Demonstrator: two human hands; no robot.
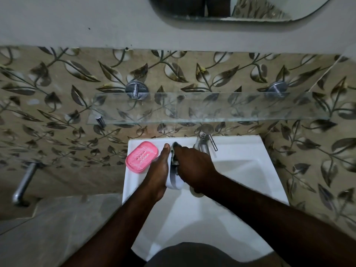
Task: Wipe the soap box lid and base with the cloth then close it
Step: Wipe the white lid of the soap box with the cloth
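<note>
Pink base (141, 157) first: smooth plastic, dulled by a whitish soap film over its ribs. The lid (175, 183) is white plastic too, with a soft sheen. Against it the cloth (174, 153), dark grey matt fabric. The sink (250, 151) gleams, glossy white ceramic. The tap (204, 140) is polished metal. Up top, the shelf (212, 109) is clear glass, smeared and spotted, on shiny metal brackets (136, 89). Glossy tiles (57, 93), matt wall (77, 20)
</note>
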